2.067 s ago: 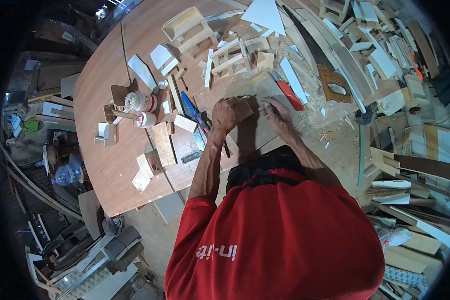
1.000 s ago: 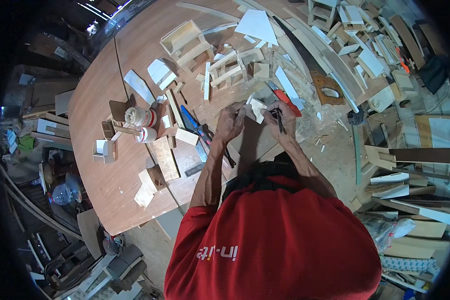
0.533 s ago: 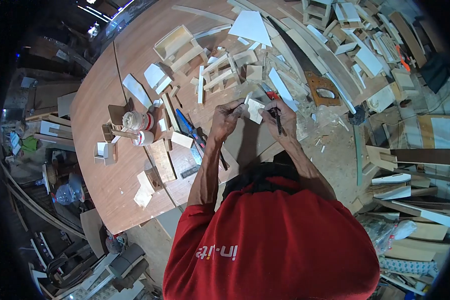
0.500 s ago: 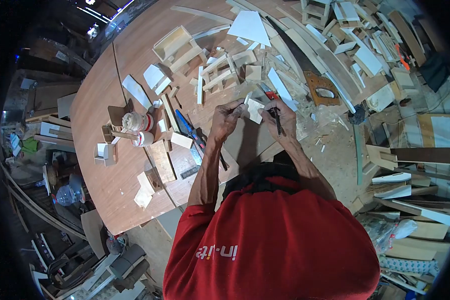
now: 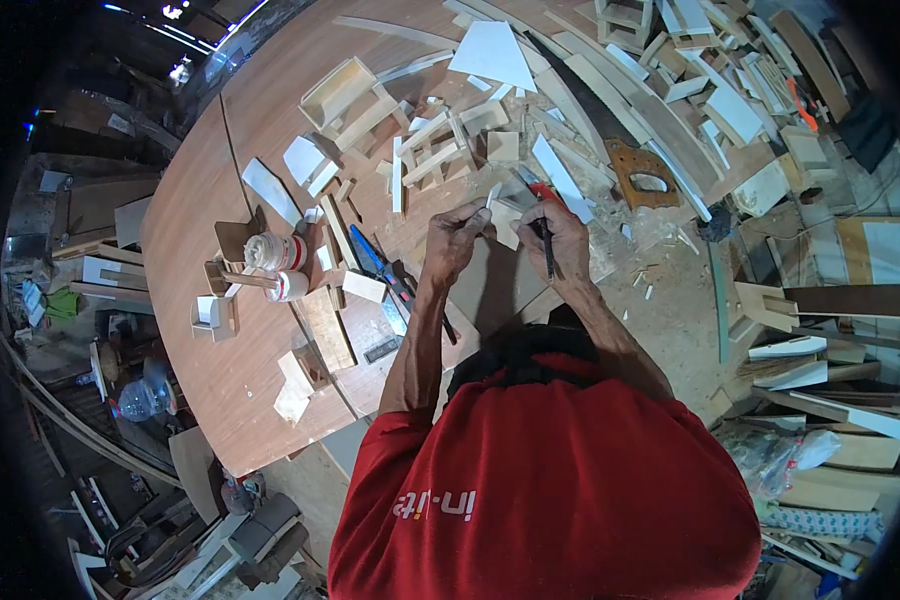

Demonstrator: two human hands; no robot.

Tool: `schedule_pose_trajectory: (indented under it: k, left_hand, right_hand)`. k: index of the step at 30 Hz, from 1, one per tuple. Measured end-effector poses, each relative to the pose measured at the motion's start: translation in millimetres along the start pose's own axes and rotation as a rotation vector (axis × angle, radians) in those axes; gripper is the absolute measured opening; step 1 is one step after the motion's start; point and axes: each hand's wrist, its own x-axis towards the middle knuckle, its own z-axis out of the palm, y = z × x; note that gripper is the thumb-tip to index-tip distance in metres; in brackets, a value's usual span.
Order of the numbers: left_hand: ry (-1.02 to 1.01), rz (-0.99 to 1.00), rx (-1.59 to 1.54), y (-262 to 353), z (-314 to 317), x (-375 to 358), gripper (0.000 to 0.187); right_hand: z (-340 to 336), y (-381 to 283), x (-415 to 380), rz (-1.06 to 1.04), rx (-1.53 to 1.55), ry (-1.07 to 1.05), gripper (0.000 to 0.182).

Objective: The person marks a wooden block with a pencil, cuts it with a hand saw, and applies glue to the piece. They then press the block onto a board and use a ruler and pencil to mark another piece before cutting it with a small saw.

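Observation:
My left hand [image 5: 456, 243] pinches a small pale wood piece [image 5: 504, 213] between thumb and fingers at the table's near side. Close on its right, my right hand [image 5: 558, 240] is closed around a slim dark tool, pencil-like [image 5: 547, 248], which points back toward my body. The fingertips of both hands are close to the wood piece, and they partly cover it. Just beyond the right fingers lies something red [image 5: 543, 192] with a greyish blade-like part; its full shape is hidden.
A handsaw [image 5: 642, 178] with a wooden handle lies to the right. Left of my forearm are a blue-handled tool [image 5: 370, 252], glue-smeared jars [image 5: 275, 252] and wood offcuts [image 5: 363, 286]. Small wooden assemblies [image 5: 435, 150] stand ahead. Stacked boards [image 5: 840, 370] are at far right.
My right hand has shifted slightly left and turned, so the dark tool sits more upright and the hand covers more of the wood piece. My left hand keeps its pinch.

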Motion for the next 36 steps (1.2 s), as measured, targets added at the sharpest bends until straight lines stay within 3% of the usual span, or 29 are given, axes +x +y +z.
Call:
schedule_pose_trajectory:
  k: [17,36]
  left_hand:
    - [-0.055,0.087,0.049,-13.3,-0.3,-1.0,0.028]
    - [0.01,0.044,0.144,-22.0,2.1,3.4,0.03]
  right_hand:
    - [-0.2,-2.9,0.4,-0.107,-0.082,0.01,0.014]
    - [0.6,1.2,0.5,0.024,0.144,-0.038,0.012]
